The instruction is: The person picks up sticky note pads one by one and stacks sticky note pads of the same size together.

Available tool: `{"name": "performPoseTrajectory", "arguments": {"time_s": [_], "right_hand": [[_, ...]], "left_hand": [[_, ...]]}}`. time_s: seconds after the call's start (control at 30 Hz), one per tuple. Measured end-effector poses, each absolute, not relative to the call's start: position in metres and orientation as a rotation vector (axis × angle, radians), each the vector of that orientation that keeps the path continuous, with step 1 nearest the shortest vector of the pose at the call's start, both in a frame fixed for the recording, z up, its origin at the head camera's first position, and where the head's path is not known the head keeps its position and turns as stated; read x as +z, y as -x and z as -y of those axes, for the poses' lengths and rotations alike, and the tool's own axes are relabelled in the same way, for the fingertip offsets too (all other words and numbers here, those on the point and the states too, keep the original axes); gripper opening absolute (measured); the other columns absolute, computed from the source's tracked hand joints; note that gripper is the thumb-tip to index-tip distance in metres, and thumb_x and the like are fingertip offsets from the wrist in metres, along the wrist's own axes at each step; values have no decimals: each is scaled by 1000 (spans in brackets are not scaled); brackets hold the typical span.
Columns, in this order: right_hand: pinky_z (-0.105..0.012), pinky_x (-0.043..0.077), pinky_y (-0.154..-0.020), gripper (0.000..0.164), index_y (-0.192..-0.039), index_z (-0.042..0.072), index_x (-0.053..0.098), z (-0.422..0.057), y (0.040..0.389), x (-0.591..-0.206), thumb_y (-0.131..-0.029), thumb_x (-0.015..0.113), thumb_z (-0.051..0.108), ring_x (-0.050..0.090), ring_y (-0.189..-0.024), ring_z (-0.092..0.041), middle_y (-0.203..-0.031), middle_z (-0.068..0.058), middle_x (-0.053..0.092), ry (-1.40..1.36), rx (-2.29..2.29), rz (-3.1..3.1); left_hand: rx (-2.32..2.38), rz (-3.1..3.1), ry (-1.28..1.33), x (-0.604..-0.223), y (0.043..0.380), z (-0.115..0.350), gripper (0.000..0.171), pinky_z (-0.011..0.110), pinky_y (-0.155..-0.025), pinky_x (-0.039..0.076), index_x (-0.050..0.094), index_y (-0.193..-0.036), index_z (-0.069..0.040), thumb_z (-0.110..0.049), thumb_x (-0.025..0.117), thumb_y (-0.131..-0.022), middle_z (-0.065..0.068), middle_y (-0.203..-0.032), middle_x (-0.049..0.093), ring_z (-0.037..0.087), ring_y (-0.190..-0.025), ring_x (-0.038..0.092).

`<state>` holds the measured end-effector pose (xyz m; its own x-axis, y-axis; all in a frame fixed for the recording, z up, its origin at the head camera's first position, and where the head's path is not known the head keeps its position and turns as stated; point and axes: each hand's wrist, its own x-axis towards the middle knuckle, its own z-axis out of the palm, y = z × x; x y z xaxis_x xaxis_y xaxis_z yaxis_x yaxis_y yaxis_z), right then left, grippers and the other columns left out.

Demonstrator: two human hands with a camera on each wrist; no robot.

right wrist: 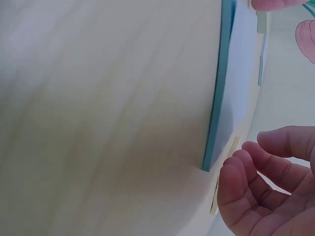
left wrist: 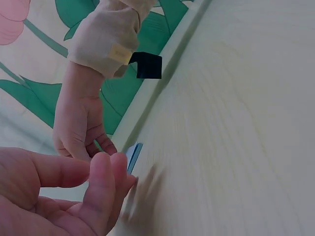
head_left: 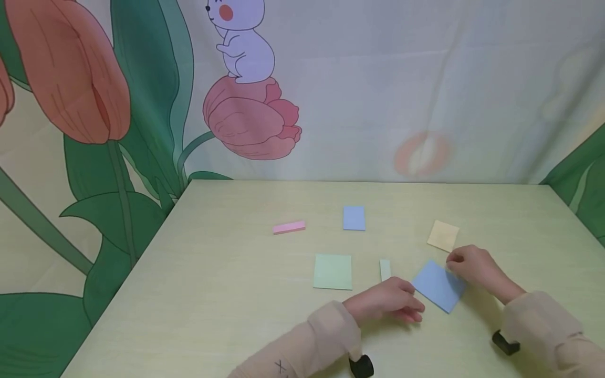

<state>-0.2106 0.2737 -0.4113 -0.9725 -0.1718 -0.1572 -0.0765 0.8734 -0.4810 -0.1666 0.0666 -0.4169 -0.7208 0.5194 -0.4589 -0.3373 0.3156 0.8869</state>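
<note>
A large blue sticky-note pad (head_left: 439,286) lies turned at an angle on the table, between the two hands. My left hand (head_left: 394,302) hovers at its left corner with fingers loosely bent and nothing in them. On the other side, my right hand (head_left: 477,268) has its fingertips over the pad's upper right edge. In the right wrist view the right fingers (right wrist: 231,184) are loosely curled, with a gap below the thumb, beside the pad's corner. A yellow sticky pad (head_left: 443,235) lies just beyond the right hand. Partly covered by the left hand is a narrow pale green strip pad (head_left: 385,269).
A square green pad (head_left: 333,272) sits left of the strip. Farther back are a smaller blue pad (head_left: 354,218) and a narrow pink pad (head_left: 289,227). A curtain (head_left: 350,105) printed with tulips hangs behind the table's far edge.
</note>
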Motion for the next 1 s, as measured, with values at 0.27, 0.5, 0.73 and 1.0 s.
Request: {"name": "performPoseTrajectory", "arguments": {"time_s": [0.27, 0.5, 0.73, 1.0], "right_hand": [[-26, 41, -57, 18, -87, -5, 62, -269, 211, -414, -82, 54, 10, 49, -67, -17, -75, -9, 57, 104, -681, -2812], [-26, 40, -56, 16, -85, -4, 62, -269, 212, -416, -82, 54, 9, 48, -67, -17, -73, -8, 55, 108, -661, -2807], [-26, 39, -55, 15, -81, -4, 62, -271, 213, -419, -80, 54, 9, 47, -65, -17, -71, -8, 55, 142, -650, -2830], [-26, 38, -55, 13, -78, -2, 61, -271, 212, -419, -79, 54, 9, 47, -66, -18, -71, -8, 55, 116, -634, -2828]], "left_hand": [[1621, -1685, 2, -421, 170, -71, 43, 21, -58, 50, 43, -121, 8, -2, 57, -82, 16, -89, 66, 11, -63, 60], [1678, -1637, 45, -425, 172, -73, 32, 19, -56, 49, 49, -111, 5, 0, 57, -81, 17, -91, 66, 11, -62, 59], [1721, -1648, 45, -426, 173, -72, 24, 22, -65, 51, 53, -105, 3, -1, 58, -81, 16, -91, 66, 11, -66, 60], [1782, -1655, 28, -428, 173, -74, 35, 24, -72, 51, 47, -114, 8, -1, 56, -82, 18, -94, 64, 11, -71, 60]]}}
